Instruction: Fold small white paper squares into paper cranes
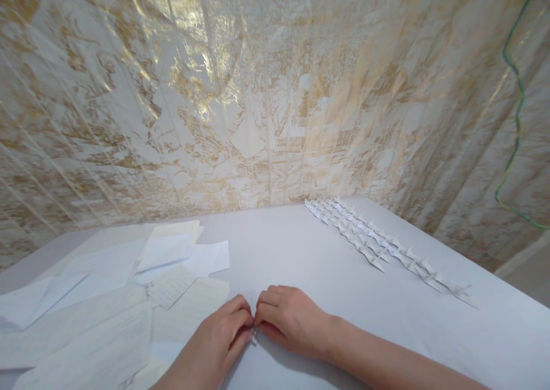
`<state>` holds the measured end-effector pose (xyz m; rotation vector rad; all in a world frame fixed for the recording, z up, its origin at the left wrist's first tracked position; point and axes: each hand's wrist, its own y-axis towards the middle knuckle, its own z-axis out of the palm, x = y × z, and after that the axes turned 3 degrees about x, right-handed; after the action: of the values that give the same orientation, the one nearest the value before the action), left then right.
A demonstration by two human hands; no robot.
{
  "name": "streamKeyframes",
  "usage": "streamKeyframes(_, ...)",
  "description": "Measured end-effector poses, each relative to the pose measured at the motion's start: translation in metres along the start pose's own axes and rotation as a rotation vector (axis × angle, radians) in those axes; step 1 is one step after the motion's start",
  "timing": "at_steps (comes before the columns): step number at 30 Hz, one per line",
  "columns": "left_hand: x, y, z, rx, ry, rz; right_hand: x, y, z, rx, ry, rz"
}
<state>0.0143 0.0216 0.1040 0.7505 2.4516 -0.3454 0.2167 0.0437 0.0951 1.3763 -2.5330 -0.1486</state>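
Near the front of the table, my left hand [221, 335] and my right hand [293, 320] meet fingertip to fingertip. Both are closed in a pinch on a small piece of folded paper [254, 338]. Only a bit of the paper shows below the fingers; the rest is hidden, so its full shape cannot be made out. To the right, rows of small folded paper cranes [378, 235] stand on the table. Loose paper sheets [103, 333], some with faint writing, lie spread and overlapping beside my left hand.
The white table [266, 241] reaches back to a wall covering [266, 103] with a gold and white pattern. A green and yellow cord [519, 101] hangs at the far right, past the table's edge. A blank white sheet [165, 251] tops the far part of the papers.
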Motion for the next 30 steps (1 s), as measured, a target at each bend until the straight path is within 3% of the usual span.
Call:
streamKeyframes(3, -0.001, 0.0, 0.011, -0.101, 0.194, 0.02, -0.002, -0.002, -0.007, 0.018, 0.089, 0.035)
streamKeyframes(7, 0.001, 0.002, 0.028, -0.296, 0.56, 0.187, -0.006, -0.003, -0.01, -0.004, 0.238, 0.187)
streamKeyframes(10, 0.005, 0.006, 0.035, -0.391, 0.693, 0.275, -0.007, -0.002, -0.008, -0.018, 0.408, 0.282)
streamKeyframes(25, 0.002, 0.007, 0.026, -0.361, 0.43, 0.137, -0.007, 0.004, -0.005, -0.066, 0.574, 0.394)
streamKeyframes(30, -0.002, 0.004, 0.022, -0.287, 0.193, 0.009, -0.003, 0.006, -0.003, -0.074, 0.592, 0.418)
